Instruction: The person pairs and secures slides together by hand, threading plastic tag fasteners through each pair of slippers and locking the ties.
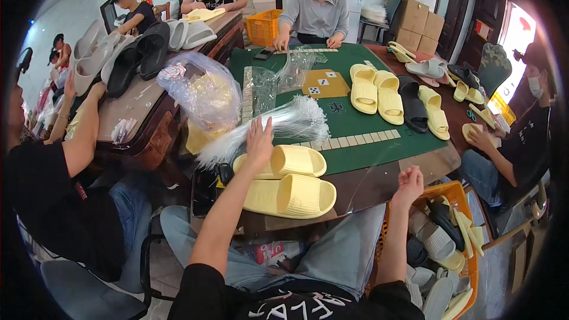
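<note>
My left hand [259, 143] rests on a bundle of thin, clear-white plastic strands [299, 123], its fingers stretched out over them. Just below it, a pair of yellow slide slippers lies side by side at the near table edge: one slipper [303, 161] partly behind my forearm, the other slipper [307, 195] nearer me. Off the table's front edge, my right hand [409, 186] is raised with its fingers curled together; what they hold, if anything, is too small to make out.
Yellow slippers [388, 97] and a black slipper [413, 104] stand on the green table mat [349, 172]. A clear plastic bag [204, 92] bulges at left. Beside my right forearm sits an orange crate [468, 201] of mixed slippers. Co-workers sit around the tables.
</note>
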The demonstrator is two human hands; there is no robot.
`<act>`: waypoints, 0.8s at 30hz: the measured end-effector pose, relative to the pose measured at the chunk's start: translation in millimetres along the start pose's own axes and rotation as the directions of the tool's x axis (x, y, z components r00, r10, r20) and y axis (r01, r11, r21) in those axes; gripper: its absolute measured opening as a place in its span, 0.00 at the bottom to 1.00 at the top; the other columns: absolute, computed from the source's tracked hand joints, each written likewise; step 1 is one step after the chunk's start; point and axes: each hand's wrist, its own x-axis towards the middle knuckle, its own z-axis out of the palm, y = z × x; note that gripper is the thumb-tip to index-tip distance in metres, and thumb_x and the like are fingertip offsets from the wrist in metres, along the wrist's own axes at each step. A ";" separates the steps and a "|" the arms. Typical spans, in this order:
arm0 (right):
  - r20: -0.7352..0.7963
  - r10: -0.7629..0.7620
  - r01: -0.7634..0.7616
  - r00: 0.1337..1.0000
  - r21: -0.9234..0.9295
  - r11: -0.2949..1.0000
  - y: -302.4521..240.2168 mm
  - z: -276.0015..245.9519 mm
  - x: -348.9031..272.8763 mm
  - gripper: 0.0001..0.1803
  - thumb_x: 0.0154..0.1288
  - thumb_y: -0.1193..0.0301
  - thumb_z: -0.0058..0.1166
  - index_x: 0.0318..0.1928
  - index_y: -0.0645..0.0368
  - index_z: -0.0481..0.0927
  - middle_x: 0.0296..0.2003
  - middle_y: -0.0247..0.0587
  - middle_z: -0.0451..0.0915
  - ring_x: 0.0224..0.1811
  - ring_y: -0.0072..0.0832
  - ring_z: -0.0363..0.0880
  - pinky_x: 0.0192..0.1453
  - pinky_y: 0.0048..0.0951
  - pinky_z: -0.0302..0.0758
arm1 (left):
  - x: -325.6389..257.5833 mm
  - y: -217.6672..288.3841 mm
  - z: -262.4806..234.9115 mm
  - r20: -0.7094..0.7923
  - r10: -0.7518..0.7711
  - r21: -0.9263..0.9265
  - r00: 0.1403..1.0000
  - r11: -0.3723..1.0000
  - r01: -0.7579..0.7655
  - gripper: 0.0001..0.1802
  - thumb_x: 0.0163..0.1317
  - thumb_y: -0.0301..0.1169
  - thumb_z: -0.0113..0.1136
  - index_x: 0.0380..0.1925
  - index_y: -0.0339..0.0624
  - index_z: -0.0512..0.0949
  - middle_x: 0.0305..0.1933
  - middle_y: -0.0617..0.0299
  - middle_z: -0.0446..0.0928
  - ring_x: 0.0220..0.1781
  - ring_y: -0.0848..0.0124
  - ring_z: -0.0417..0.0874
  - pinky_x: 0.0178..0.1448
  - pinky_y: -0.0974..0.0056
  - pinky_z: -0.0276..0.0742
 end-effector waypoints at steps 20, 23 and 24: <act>0.846 -0.073 0.527 0.529 -0.259 0.810 10.5 98.3 -146.9 0.02 0.55 0.79 0.56 0.30 0.63 0.78 0.26 0.39 0.77 0.29 0.28 0.75 0.34 0.26 0.71 | -131.6 58.2 -78.4 0.516 0.115 -0.799 0.849 0.421 0.429 0.09 0.59 0.29 0.57 0.34 0.34 0.81 0.20 0.66 0.76 0.27 0.79 0.78 0.27 0.74 0.72; 0.747 0.155 0.286 0.646 -0.425 0.859 21.8 97.8 -136.2 0.07 0.63 0.74 0.50 0.38 0.63 0.79 0.29 0.41 0.79 0.31 0.27 0.77 0.36 0.25 0.72 | -119.9 32.8 -76.1 0.107 -0.058 -0.673 0.993 0.731 0.115 0.07 0.55 0.27 0.56 0.31 0.39 0.82 0.25 0.57 0.80 0.27 0.69 0.80 0.34 0.66 0.74; 0.705 0.171 0.284 0.688 -0.479 0.831 27.1 98.4 -129.1 0.07 0.63 0.74 0.50 0.39 0.63 0.79 0.30 0.41 0.79 0.31 0.28 0.77 0.36 0.24 0.72 | -113.3 21.7 -76.4 -0.021 -0.069 -0.559 0.997 0.828 0.045 0.07 0.55 0.27 0.55 0.31 0.40 0.82 0.26 0.55 0.80 0.29 0.64 0.81 0.34 0.62 0.74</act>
